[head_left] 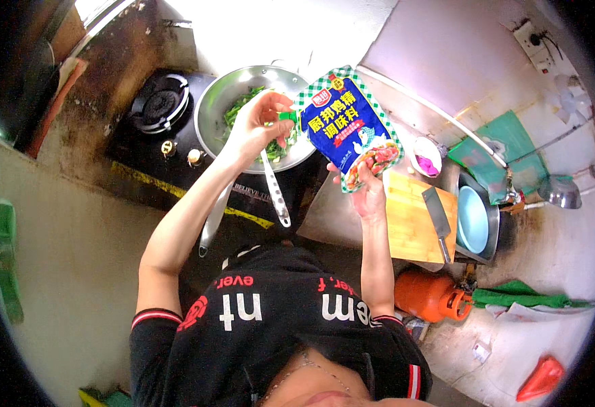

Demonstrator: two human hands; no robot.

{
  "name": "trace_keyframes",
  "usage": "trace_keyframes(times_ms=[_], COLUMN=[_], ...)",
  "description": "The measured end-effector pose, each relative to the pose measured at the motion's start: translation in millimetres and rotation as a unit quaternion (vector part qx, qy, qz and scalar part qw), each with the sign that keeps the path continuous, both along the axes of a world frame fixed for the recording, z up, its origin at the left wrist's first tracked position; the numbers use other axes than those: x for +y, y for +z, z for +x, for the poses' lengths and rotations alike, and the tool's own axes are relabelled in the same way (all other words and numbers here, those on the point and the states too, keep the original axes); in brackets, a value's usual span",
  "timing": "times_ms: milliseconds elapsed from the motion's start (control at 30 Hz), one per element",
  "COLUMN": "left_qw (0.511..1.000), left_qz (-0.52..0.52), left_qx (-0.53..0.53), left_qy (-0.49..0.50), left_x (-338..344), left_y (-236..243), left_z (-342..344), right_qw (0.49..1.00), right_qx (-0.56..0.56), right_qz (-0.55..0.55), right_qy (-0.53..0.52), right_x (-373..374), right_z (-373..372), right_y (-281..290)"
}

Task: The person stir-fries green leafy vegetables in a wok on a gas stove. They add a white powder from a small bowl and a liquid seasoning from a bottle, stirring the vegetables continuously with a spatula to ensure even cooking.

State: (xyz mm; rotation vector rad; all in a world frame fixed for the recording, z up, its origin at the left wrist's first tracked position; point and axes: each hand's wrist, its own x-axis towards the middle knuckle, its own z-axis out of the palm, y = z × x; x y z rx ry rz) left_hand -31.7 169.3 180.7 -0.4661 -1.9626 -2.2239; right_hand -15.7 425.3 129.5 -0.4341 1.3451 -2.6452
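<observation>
A blue seasoning pouch (335,146) with a green-and-white checked border is held up over the right side of a metal wok (206,112). My right hand (367,193) grips its lower end. At the pouch's left edge, my left hand (253,129) pinches the small green spout cap (286,118); whether the cap is loose cannot be told. Chopped green vegetables (232,114) lie in the wok, partly hidden by my left hand. A metal utensil handle (276,193) with holes leans out over the wok's near rim, and a longer handle (213,227) lies left of it.
An unused burner (162,105) is on the left of the black stove. To the right, a cleaver (438,216) lies on a wooden cutting board (402,227), beside a blue basin (472,220) in the sink. A white bowl (419,146) stands behind the board; below is an orange gas cylinder (423,298).
</observation>
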Motion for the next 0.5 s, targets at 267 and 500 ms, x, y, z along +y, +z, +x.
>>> trace_keyframes(times_ms=[267,500], left_qw=[0.953,0.915], left_qz=[0.192,0.291], left_qx=[-0.212,-0.273], left_qy=[-0.099,-0.053], left_x=[-54.3,41.2], left_y=[-14.9,-72.6], left_z=[-28.8,-6.1], right_qw=[0.999,0.995], right_qx=[0.000,0.009], right_qz=[0.030,0.063], right_qy=[-0.016,-0.078], right_x=[10.8,-4.3], right_z=[-18.3,-26.6], right_y=[-1.3,16.9])
